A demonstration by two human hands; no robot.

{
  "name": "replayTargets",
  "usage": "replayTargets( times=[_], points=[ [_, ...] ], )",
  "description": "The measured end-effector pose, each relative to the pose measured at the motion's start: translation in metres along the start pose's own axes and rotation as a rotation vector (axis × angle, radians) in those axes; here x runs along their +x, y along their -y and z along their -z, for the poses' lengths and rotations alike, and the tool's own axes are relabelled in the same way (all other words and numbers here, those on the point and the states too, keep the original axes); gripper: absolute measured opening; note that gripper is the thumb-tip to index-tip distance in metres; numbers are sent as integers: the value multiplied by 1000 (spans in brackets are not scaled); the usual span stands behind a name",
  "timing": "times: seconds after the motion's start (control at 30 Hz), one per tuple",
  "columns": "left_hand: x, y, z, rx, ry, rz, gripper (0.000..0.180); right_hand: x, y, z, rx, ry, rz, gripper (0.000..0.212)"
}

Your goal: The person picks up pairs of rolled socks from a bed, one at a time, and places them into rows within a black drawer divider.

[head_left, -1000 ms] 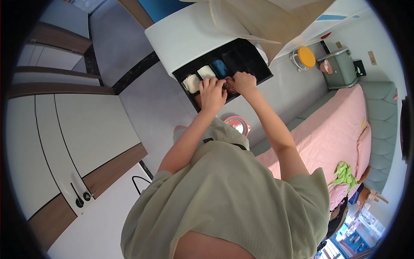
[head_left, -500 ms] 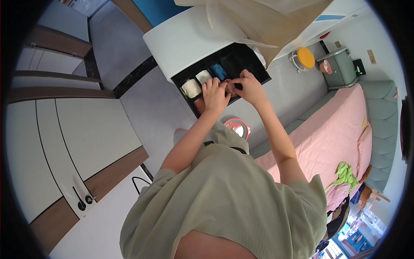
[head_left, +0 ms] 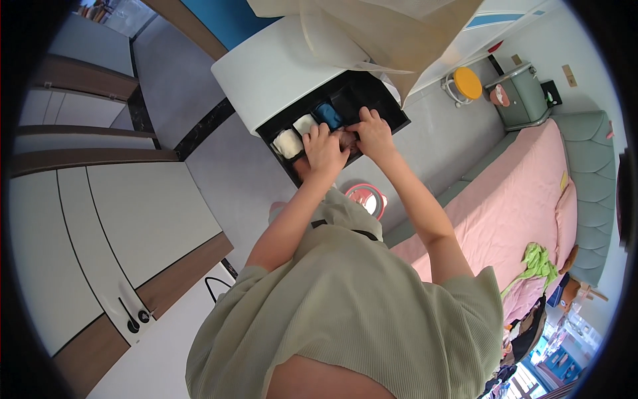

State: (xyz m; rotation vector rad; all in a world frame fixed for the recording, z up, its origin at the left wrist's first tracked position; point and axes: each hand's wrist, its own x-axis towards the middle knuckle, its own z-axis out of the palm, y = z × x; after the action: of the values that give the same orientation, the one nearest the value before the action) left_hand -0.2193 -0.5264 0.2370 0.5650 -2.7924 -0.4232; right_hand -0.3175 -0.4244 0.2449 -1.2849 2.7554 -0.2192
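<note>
Drawer (head_left: 364, 94) part-filled: white cloths (head_left: 288, 143) and blue cloth (head_left: 327, 115) sit inside, seemingly done. Brown cloth (head_left: 346, 139) at near side, between left hand (head_left: 324, 150) and right hand (head_left: 374, 137), likely unfinished; fingers touching, can't tell if gripped.

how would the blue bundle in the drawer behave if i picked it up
Probably floppy: the blue bundle shows soft, cloth-like creases. Likely light for its size, if it is fabric throughout. It seems unlikely to roll far if pushed, since it lies inside the black drawer, close to a white bundle.
</note>
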Motion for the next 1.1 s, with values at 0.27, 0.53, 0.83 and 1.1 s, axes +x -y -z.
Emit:
replayTargets(
  times=[0.27,0.53,0.83,1.1],
  points=[
    [-8,10,-3,-30,14,-153,12,2,-2,0,90,-59,29,34],
    [-11,16,1,-73,29,-218,17,2,-7,1,157,-72,68,25],
    [-22,24,10,-74,91,-236,25,-9,-5,8,297,-160,-14,10],
    [-19,39,47,-264,-76,-147,18,-31,3,24,469,-341,-132,10]
  ],
)
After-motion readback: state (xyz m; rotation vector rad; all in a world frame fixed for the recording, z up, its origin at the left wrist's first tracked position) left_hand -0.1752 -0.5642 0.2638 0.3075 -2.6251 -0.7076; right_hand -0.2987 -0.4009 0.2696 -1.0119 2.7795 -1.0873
